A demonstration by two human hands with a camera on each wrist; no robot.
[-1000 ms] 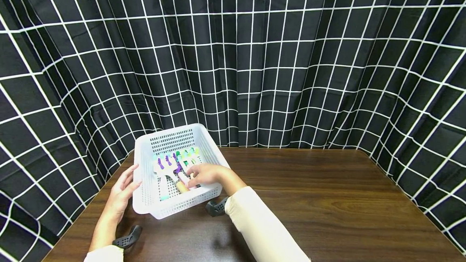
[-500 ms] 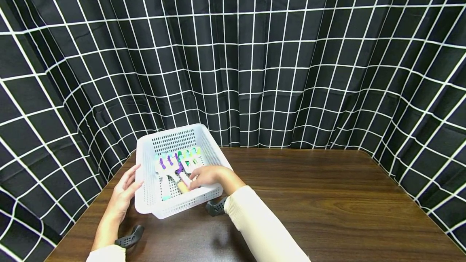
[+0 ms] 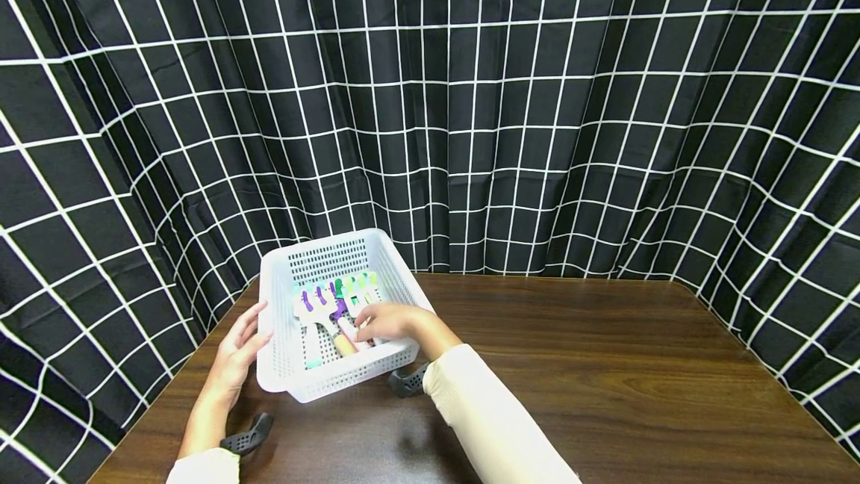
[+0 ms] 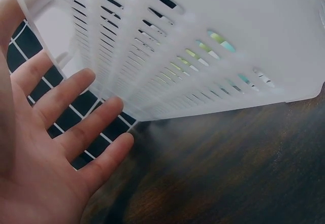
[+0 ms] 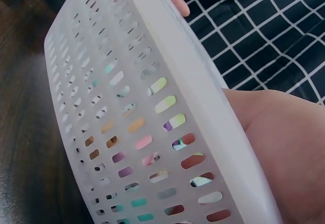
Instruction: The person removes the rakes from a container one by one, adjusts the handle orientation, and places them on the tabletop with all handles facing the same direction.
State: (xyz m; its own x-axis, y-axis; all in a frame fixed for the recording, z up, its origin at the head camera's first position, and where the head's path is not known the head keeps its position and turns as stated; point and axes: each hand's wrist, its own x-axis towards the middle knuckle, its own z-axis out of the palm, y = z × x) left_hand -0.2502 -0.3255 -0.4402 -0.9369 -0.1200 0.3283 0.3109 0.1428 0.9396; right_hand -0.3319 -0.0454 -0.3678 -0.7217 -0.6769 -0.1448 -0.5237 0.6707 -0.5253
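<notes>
A white perforated plastic basket (image 3: 349,374) stands tilted at the left of the table. My left hand (image 3: 234,353) is at its left side, fingertips at the rim; in the left wrist view its fingers are extended and spread beside the slotted wall. My right hand (image 3: 390,322) reaches over the near right rim, fingers bent down among the contents beside a pink handle (image 3: 349,332). Its fingertips are partly hidden, and I cannot tell whether they grip anything. Also inside lie a white flat-headed piece with purple marks (image 3: 314,307), a tan handle (image 3: 344,345) and a white-and-green piece (image 3: 359,297).
The basket is on a brown wood-grain table (image 3: 571,364). A black curtain with a white grid (image 3: 510,133) hangs behind and at both sides. Black wrist mounts (image 3: 248,435) sit on both wrists, close to the tabletop.
The head view has turned slightly left, so everything appears shifted right. Both hands keep nearly the same places at the basket, with the right fingers still among the contents.
</notes>
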